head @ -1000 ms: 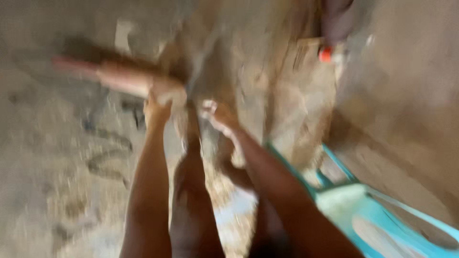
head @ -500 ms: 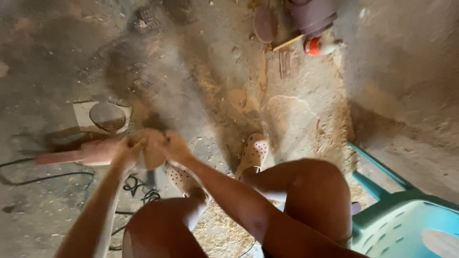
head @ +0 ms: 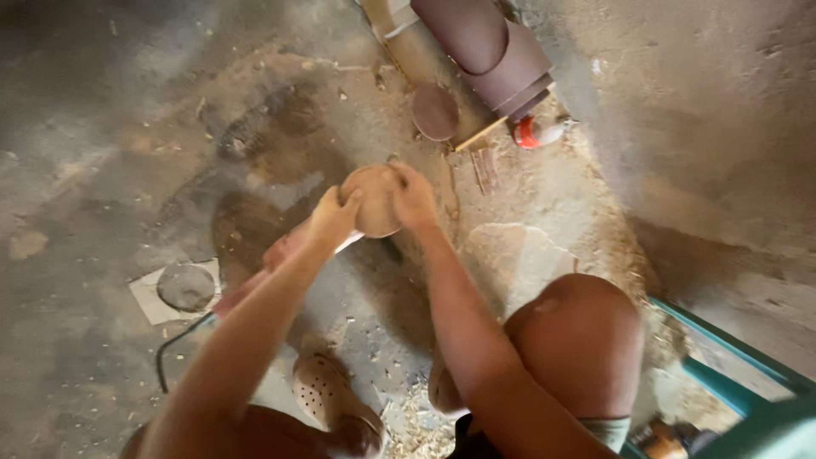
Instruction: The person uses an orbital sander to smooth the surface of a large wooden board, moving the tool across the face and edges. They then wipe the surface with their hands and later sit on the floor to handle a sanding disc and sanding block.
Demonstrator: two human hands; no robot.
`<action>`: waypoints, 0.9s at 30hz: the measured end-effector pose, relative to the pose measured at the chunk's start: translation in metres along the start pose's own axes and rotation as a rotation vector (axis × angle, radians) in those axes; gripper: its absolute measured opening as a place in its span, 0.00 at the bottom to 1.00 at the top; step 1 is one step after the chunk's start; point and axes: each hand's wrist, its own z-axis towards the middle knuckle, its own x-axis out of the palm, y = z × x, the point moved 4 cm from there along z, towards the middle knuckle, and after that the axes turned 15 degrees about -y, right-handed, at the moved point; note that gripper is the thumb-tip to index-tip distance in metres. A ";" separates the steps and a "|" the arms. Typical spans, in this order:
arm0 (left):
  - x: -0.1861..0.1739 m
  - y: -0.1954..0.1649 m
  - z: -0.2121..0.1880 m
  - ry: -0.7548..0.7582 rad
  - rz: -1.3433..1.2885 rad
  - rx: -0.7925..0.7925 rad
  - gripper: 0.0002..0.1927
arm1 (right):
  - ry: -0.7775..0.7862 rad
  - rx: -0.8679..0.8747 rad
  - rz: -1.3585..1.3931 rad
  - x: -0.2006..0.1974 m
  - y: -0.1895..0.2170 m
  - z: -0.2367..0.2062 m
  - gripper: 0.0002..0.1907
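A round brown disc [head: 374, 200], like a sanding pad, sits on the head of a pinkish power tool [head: 280, 255] held low over the floor. My left hand [head: 333, 219] grips the disc's left edge and the tool beneath it. On the disc's right edge rests my right hand [head: 414, 197], fingers curled over the rim. The tool's body runs down-left under my left forearm, and a black cable [head: 174, 348] trails from it.
A dark round disc [head: 435, 111] lies on the dusty floor beside rolls of maroon sandpaper [head: 493, 47] and a small red-capped object [head: 534, 132]. Another grey disc [head: 185, 286] lies on a paper square at left. A teal plastic chair [head: 739, 374] stands at right. Wood shavings [head: 416, 421] lie by my perforated shoe [head: 327, 395].
The view has swung and settled. My hands and the tool moved up and to the right, and the round disc now faces up between both hands.
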 end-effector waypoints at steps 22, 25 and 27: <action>0.118 0.013 -0.031 -0.023 0.582 0.735 0.51 | -0.507 -0.401 -0.395 -0.027 -0.092 0.101 0.37; 0.110 0.025 -0.024 0.029 0.585 0.879 0.48 | -0.418 -0.640 -0.572 -0.018 -0.088 0.101 0.33; 0.096 0.033 -0.015 -0.188 0.731 0.770 0.42 | -0.368 -0.426 -0.445 -0.022 -0.100 0.103 0.23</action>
